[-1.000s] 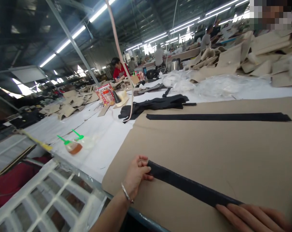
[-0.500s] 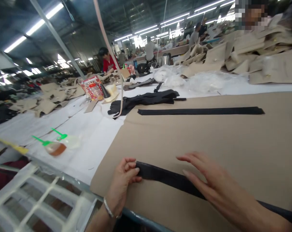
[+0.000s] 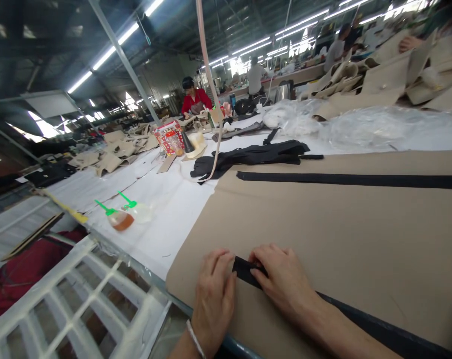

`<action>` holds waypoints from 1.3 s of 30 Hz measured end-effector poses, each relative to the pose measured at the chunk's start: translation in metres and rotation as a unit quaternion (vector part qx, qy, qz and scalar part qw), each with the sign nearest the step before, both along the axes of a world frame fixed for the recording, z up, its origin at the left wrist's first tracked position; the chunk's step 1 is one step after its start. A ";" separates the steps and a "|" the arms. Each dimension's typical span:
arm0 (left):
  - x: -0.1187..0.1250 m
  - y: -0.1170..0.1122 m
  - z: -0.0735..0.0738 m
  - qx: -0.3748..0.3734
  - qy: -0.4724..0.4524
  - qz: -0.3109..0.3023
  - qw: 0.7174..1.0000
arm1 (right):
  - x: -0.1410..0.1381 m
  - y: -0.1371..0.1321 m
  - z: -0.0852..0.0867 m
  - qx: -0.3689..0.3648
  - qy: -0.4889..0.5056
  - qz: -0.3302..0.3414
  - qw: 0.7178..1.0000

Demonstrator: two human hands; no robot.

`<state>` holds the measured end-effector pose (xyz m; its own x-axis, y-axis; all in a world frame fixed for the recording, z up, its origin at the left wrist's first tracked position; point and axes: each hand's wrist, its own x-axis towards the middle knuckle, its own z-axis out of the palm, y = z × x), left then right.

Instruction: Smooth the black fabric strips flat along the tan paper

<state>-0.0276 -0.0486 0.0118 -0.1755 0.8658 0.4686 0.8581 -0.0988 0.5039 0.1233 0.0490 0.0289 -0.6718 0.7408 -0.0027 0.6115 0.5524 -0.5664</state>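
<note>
Long, flat black fabric strip point(image 3: 244, 272), its left end held between both hands on the near side of the white-covered tabletop point(image 3: 154, 239).

On my feed, the left hand point(image 3: 213, 294), a silvery bracelet point(image 3: 195, 339) at its wrist, has its grip clamped on the strip's very end; the right hand point(image 3: 285, 279) has its grip pinched on the strip just beside it, thumb on the near side. I see the strip pass beneath the right forearm and run toward the near right, over a broad, smooth brown sheet point(image 3: 330, 224). Farther across that sheet I have a second straight black strip point(image 3: 341, 179), lying flat, with a loose heap of black strips point(image 3: 255, 153) beyond its left end. Well to the left stand out two clear squeeze bottles with green nozzles point(image 3: 123, 222).
</note>
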 end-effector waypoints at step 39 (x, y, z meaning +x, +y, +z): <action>-0.022 -0.008 -0.004 -0.054 0.235 -0.164 0.956 | 0.003 0.002 -0.018 -0.023 0.109 0.088 0.990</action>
<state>-0.0497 -0.0566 0.0074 0.3227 0.8860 0.3331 0.9240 -0.3712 0.0922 0.1262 0.0511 0.0106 -0.7791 0.6141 0.1258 0.3675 0.6100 -0.7020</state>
